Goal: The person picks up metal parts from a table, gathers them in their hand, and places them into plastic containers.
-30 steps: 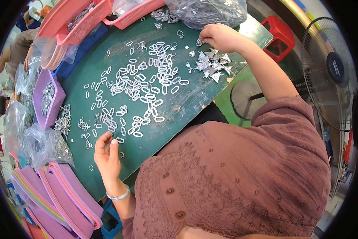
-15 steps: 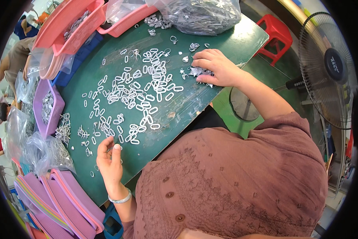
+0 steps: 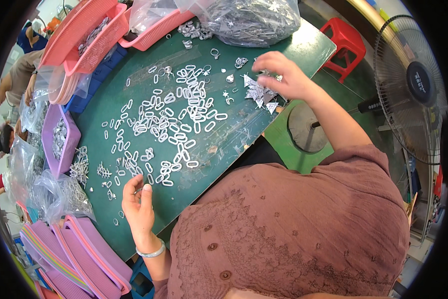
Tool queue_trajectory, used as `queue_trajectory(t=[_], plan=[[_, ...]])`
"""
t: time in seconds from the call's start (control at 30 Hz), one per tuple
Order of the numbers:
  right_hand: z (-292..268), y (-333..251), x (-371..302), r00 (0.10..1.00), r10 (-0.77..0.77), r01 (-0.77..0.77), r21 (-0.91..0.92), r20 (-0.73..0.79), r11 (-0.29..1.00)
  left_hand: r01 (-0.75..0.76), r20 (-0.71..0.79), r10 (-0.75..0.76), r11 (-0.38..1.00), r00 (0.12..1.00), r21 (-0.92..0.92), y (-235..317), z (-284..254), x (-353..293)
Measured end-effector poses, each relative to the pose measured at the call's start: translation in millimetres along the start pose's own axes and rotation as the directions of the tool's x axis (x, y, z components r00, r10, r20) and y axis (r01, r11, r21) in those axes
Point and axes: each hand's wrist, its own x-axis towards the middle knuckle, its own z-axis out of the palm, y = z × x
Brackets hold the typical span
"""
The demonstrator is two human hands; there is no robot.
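Left hand (image 3: 139,205) and right hand (image 3: 288,77) look unclenched, the latter above silver stars (image 3: 255,91); pale lettering (image 3: 422,82) marks the fan (image 3: 414,93).

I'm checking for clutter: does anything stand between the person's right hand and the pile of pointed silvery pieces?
Nothing visible does: in this view the right hand overlaps the pile of pointed silvery pieces. What lies beneath the hand is hidden.

Left hand (image 3: 138,205) is half-curled (right hand (image 3: 288,77) outstretched).
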Motion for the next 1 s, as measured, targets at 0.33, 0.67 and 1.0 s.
queue_trajectory(t=[0.33, 0.67, 1.0], plan=[[10, 37, 42, 0.957, 0.242, -0.199, -0.247, 0.158, 0.948, -0.006, -0.033, 0.006, 1.0, 0.999, 0.001, -1, 1, -1], [16, 20, 80, 0.89, 0.248, -0.114, -0.339, 0.383, 0.934, -0.041, -0.057, 0.042, 0.999, 0.998, 0.01, -2, -3, 0], [46, -3, 111, 0.876, 0.122, -0.018, -0.221, 0.468, 0.975, -0.021, -0.085, 0.022, 1.0, 0.996, 0.014, -4, -5, -5]])
